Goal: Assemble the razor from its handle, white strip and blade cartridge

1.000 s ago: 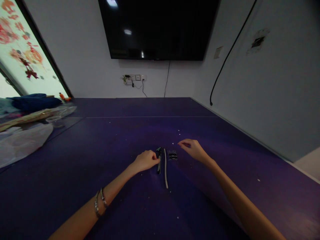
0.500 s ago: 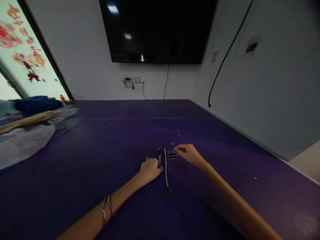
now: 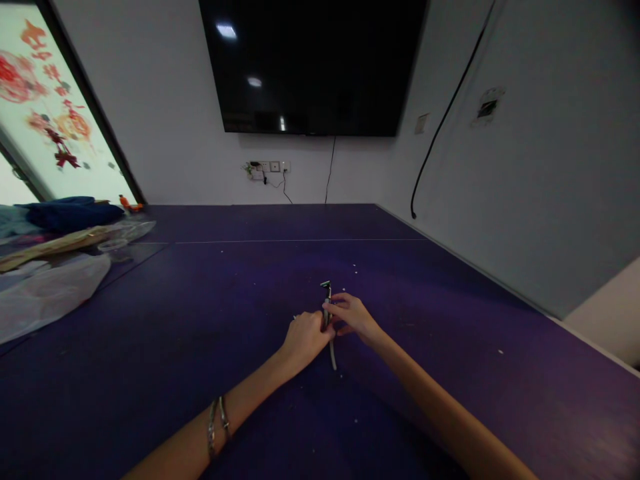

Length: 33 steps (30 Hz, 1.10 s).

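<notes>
A razor with a dark handle and a greenish head stands tilted above the purple surface, its head pointing away from me. My left hand is closed round the lower handle. From the right, my right hand reaches in, with thumb and fingers closed on the handle just below the head. Underneath the hands lies a thin pale grey strip, only its near end showing. The small clear holder with dark pieces is hidden behind my right hand.
Plastic bags and folded blue cloth lie at the left on the purple surface. White specks are scattered about. Ahead, a television hangs on the wall; a black cable dangles at the right.
My right hand has moved left from beside the clear holder onto the razor. The razor is raised and turned slightly right, over the grey strip.
</notes>
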Each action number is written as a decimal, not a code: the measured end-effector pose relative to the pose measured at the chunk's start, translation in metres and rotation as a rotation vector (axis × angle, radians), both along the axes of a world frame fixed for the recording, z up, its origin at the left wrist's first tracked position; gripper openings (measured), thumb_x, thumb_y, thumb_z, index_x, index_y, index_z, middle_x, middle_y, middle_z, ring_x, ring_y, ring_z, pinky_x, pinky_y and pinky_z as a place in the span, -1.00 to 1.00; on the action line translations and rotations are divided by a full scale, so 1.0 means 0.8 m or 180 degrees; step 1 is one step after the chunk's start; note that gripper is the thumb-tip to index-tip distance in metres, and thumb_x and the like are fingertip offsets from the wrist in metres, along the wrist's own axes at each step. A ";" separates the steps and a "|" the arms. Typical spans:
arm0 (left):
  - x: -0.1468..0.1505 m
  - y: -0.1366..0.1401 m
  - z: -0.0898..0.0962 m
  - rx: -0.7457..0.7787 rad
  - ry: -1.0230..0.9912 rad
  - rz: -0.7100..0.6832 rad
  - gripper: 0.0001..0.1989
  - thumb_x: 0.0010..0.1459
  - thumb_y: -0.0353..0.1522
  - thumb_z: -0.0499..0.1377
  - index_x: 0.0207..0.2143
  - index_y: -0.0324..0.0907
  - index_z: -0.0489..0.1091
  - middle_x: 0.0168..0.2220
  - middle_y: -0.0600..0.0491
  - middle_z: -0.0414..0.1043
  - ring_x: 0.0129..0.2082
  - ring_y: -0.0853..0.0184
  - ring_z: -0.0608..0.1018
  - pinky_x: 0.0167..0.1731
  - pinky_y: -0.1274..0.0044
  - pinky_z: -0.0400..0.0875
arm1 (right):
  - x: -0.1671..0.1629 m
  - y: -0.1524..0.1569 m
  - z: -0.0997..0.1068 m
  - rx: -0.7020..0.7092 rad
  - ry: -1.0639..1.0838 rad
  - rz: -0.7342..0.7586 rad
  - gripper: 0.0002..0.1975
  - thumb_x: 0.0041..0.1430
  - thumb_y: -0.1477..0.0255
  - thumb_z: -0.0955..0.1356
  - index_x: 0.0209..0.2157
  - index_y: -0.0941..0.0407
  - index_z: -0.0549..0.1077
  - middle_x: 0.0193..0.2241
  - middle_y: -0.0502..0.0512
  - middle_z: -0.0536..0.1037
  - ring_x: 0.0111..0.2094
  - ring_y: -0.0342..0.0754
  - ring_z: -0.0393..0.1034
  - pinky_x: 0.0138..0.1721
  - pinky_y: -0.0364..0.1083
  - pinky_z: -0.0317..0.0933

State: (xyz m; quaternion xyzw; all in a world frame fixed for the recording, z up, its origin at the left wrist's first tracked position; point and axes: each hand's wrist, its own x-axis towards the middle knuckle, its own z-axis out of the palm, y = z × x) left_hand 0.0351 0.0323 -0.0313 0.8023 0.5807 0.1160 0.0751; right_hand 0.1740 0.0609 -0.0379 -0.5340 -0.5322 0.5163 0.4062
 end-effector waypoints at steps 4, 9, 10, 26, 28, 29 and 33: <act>0.015 -0.010 0.014 0.0090 0.0074 -0.0078 -0.69 0.14 -0.21 0.00 -0.23 -0.22 0.39 -0.36 -0.06 0.49 -0.30 0.17 0.54 -0.30 0.42 0.37 | -0.004 0.000 0.002 0.0156 0.0082 -0.0186 -0.74 -0.09 0.34 0.41 -0.34 0.14 0.34 -0.56 -0.05 0.45 -0.65 -0.21 0.32 -0.76 -0.28 0.16; 0.029 -0.014 0.020 0.0117 0.0033 -0.0186 -0.63 0.19 -0.16 -0.10 -0.24 -0.17 0.39 -0.32 -0.05 0.49 -0.31 0.20 0.53 -0.31 0.41 0.36 | 0.033 0.007 0.002 0.0415 -0.0081 -0.0340 -0.71 -0.06 0.32 0.38 -0.27 0.14 0.40 -0.53 -0.03 0.47 -0.68 -0.21 0.31 -0.76 -0.26 0.18; 0.030 -0.014 0.019 0.0104 0.0043 -0.0196 -0.62 0.19 -0.15 -0.11 -0.26 -0.17 0.39 -0.33 -0.04 0.49 -0.32 0.20 0.53 -0.31 0.41 0.36 | 0.047 0.008 0.003 0.0466 -0.0191 -0.0401 -0.69 -0.05 0.31 0.38 -0.24 0.15 0.41 -0.54 -0.02 0.47 -0.67 -0.20 0.32 -0.75 -0.26 0.19; 0.020 0.005 -0.011 -0.0098 0.0559 -0.0133 -0.61 0.15 -0.18 -0.06 -0.39 -0.22 0.46 -0.37 -0.10 0.50 -0.31 0.15 0.54 -0.35 0.40 0.37 | 0.295 0.015 -0.031 0.0804 -0.2803 -0.1672 -0.71 -0.15 0.30 0.40 -0.38 0.19 0.56 -0.51 0.10 0.56 -0.44 -0.01 0.45 -0.48 -0.18 0.20; 0.022 0.006 -0.011 -0.0155 0.0552 -0.0099 -0.62 0.15 -0.19 -0.06 -0.38 -0.21 0.46 -0.36 -0.09 0.50 -0.31 0.15 0.54 -0.34 0.41 0.37 | 0.303 0.014 -0.037 0.0784 -0.2926 -0.1603 -0.75 -0.13 0.30 0.39 -0.42 0.17 0.56 -0.55 0.09 0.55 -0.46 -0.01 0.45 -0.49 -0.19 0.17; 0.022 0.007 -0.012 -0.0191 0.0550 -0.0081 -0.63 0.15 -0.20 -0.06 -0.38 -0.21 0.46 -0.35 -0.09 0.50 -0.30 0.15 0.54 -0.34 0.41 0.37 | 0.305 0.014 -0.039 0.0774 -0.2983 -0.1561 -0.77 -0.12 0.31 0.38 -0.44 0.16 0.56 -0.57 0.08 0.55 -0.46 -0.02 0.44 -0.50 -0.19 0.16; 0.022 0.008 -0.016 -0.0272 0.0548 -0.0021 -0.64 0.14 -0.21 -0.06 -0.36 -0.22 0.46 -0.34 -0.10 0.51 -0.29 0.17 0.54 -0.32 0.43 0.36 | 0.306 0.011 -0.046 0.0737 -0.3188 -0.1422 -0.80 -0.06 0.33 0.34 -0.49 0.14 0.56 -0.61 0.06 0.52 -0.51 -0.03 0.43 -0.54 -0.20 0.12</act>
